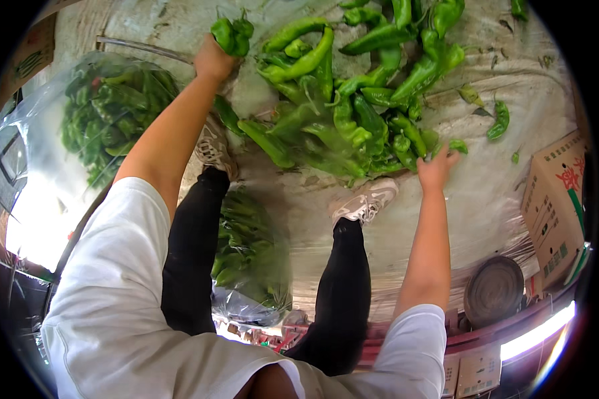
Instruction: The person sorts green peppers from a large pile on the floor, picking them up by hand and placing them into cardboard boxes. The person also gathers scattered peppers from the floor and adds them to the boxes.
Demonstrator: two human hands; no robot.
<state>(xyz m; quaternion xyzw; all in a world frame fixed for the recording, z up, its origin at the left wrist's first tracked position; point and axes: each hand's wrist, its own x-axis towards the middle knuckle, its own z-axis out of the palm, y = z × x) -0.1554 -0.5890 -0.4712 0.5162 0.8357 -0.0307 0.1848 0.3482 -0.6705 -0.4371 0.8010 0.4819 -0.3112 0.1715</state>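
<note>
A large heap of long green peppers (353, 120) lies spread on the pale sheet in front of my shoes. My left hand (214, 63), stretched out to the upper left of the heap, is closed around a bunch of green peppers (233, 33). At the heap's lower right edge, my right hand (435, 170) has its fingers curled at a small green pepper (458, 146), which pokes out past the fingertips. One loose pepper (498, 121) rests on the sheet farther right.
Left of my left arm stands a clear plastic bag (116, 110) full of green peppers. Another filled bag (249, 253) sits between my legs. A printed cardboard box (556, 206) and a round dark stool-like disc (494, 292) are at the right. A thin rod (143, 48) lies at the upper left.
</note>
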